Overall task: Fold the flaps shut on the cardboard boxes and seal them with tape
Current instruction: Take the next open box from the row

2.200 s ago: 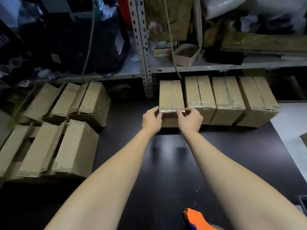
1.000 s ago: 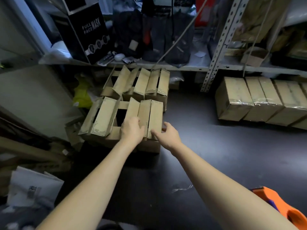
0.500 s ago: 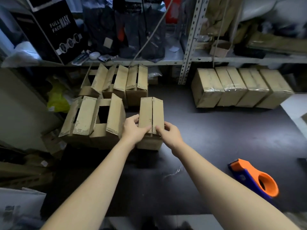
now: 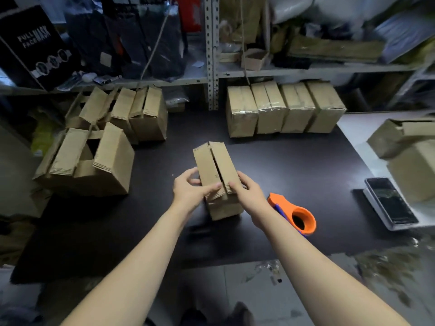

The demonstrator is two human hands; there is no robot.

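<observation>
Open boxes (image 4: 89,161): well left of my grip, flaps up; more of them (image 4: 141,114) stand behind these, near the shelf (image 4: 164,82).
Left hand (image 4: 190,191): I grip the box on its left side, fingers curled round the near corner, thumb lying on the left flap.
Box (image 4: 216,170): between my two hands, at the middle of the table (image 4: 306,165). Both top flaps are folded down and a narrow slit runs between them. I see no tape on it. Whether its base rests on the table I cannot tell.
Right hand (image 4: 249,194): I grip the box on its right side, thumb on the right flap, fingers wrapped round the edge.
Tape gun (image 4: 296,215): orange, lying on the table just right of my right hand, apart from it.
Sealed boxes (image 4: 282,109): a row of four beyond my grip and to its right, side by side under the shelf, glossy tape over their tops.
Phone (image 4: 390,201): well right of my grip, screen up.
Side boxes (image 4: 409,161): far right, past the phone, blurred.
</observation>
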